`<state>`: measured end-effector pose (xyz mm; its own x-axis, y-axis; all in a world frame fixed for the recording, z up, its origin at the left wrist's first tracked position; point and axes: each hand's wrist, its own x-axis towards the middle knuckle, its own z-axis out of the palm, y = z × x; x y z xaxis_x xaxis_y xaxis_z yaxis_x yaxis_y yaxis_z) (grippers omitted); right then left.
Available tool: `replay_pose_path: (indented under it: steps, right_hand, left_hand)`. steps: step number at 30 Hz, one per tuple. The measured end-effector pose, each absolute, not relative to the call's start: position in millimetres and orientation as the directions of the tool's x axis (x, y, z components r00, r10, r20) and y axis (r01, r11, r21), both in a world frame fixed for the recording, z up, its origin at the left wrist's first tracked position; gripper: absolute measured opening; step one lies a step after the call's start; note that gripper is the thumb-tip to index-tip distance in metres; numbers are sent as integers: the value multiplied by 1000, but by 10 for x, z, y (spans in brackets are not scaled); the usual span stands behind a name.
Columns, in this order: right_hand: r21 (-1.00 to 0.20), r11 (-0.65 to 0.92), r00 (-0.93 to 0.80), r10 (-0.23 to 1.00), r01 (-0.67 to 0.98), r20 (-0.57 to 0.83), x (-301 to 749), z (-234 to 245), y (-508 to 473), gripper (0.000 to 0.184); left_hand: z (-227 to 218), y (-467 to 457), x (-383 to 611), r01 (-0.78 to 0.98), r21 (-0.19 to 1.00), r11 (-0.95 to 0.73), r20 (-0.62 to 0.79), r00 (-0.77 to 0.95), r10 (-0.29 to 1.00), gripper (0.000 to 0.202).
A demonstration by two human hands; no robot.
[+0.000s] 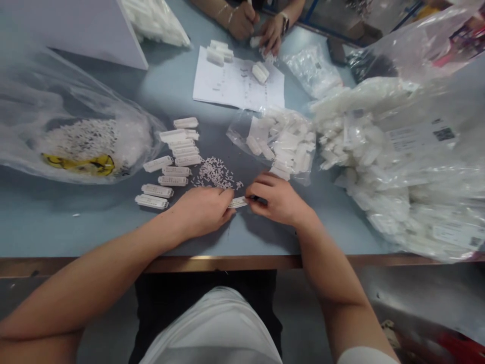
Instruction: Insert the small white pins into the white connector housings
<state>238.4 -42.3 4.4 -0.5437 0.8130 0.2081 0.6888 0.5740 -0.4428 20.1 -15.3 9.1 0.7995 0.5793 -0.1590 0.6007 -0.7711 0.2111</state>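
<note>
While left fingers (226, 195) pinch the strip (238, 202), right fingers (260, 190) (grip unclear) touch its end.

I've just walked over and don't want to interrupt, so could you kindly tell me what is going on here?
A person's left hand holds a small white strip near the table's front edge, and the fingertips of the right hand are at its right end. Just beyond lies a pile of tiny white pieces, with several long white parts to its left. Across the table, a co-worker's hands are beyond a printed sheet.
</note>
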Motion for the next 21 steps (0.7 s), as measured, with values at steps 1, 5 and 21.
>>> replay_pose_path:
  steps: [1, 5, 21]
  right_hand:
    - [-426, 599, -570, 795, 678, 210, 2372, 40, -431, 9]
    - [-380, 659, -629, 746, 648, 220, 2349, 32, -426, 14]
    - [-208, 717, -698, 696, 665, 170, 2319, 86, -494, 21]
  left_hand:
    - [90, -151, 200, 600, 215, -770, -158, 800, 579, 24]
    - [83, -147, 196, 600, 231, -766, -156, 800, 580, 24]
    - [86, -166, 190, 581, 243, -777, -126, 813, 568, 23]
